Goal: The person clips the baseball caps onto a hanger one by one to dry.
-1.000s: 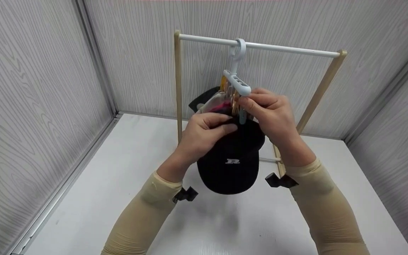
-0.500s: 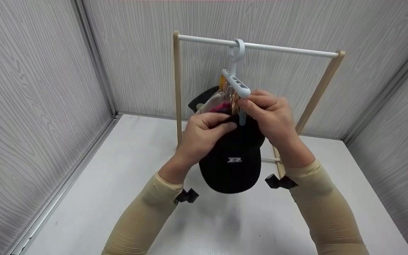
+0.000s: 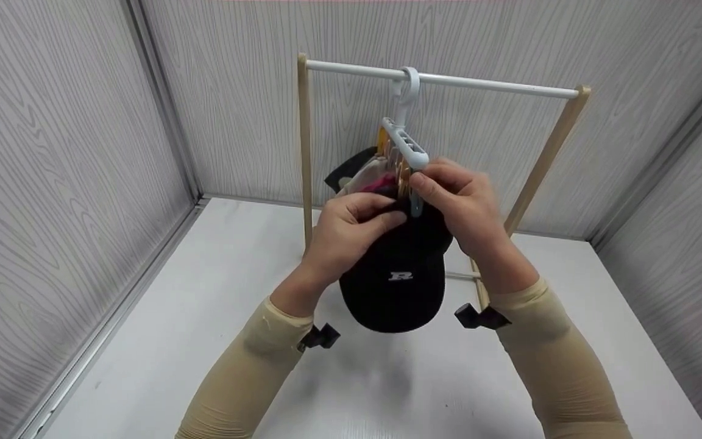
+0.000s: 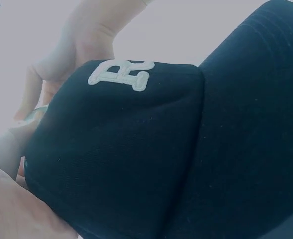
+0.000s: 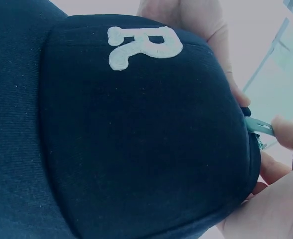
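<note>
A black cap (image 3: 393, 305) with a white letter R hangs below a pale grey clip hanger (image 3: 404, 139). My left hand (image 3: 346, 230) pinches the cap's upper edge between thumb and fingers. Just under the hanger's near end, my right hand (image 3: 471, 204) pinches the upper end of a blue-grey clothespin (image 3: 417, 203). In the right wrist view, the clothespin (image 5: 259, 126) sits at the cap's edge, beside the left fingertips. The cap (image 4: 121, 144) fills much of the left wrist view. How far its cloth reaches inside the clothespin is hidden.
The hanger's hook loops over a white rod (image 3: 497, 85) between wooden posts (image 3: 305, 152). Behind the cap, orange and other clips (image 3: 382, 140) hold a dark item (image 3: 351, 171) and pale and pink cloth (image 3: 380, 182). A white tabletop (image 3: 205, 292) and grey wood-grain walls surround the rack.
The cap's brim swings slightly right, then back left. My right hand shifts a little down and left at the clothespin, its fingers blurred now. The left hand keeps its pinch.
</note>
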{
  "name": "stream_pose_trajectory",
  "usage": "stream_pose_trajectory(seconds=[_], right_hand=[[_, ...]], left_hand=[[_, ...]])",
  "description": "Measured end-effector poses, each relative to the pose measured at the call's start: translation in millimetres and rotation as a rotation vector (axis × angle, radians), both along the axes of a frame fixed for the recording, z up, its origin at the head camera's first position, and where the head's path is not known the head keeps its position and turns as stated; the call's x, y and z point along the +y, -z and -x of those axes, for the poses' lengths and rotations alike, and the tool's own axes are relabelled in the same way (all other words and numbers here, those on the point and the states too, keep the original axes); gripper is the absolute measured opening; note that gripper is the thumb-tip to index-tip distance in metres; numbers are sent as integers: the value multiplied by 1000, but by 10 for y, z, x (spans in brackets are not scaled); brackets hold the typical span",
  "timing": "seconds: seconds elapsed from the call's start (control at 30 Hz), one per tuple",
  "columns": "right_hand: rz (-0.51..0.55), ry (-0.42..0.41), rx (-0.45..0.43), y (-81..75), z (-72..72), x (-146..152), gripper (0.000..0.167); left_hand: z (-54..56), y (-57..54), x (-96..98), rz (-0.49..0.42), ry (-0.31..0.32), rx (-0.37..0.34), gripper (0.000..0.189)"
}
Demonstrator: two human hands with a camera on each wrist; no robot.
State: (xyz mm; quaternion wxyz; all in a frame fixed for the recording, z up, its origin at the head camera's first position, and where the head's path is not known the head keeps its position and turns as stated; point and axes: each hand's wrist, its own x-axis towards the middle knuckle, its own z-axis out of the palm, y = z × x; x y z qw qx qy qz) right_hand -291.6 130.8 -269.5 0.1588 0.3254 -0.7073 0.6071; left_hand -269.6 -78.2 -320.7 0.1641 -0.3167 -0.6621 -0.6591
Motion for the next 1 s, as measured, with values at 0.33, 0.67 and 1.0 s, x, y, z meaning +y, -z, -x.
stream_pose_trajectory(seconds=[0.33, 0.67, 1.0], right_hand=[[10, -63, -63, 143, 44, 49, 16], [35, -95, -85, 342, 58, 206, 18], [9, 66, 43, 788, 41, 545, 22]], left_hand=[[3, 87, -76, 104, -100, 34, 27], [-17, 186, -156, 154, -135, 14, 28], [-11, 405, -390, 141, -272, -1, 26]])
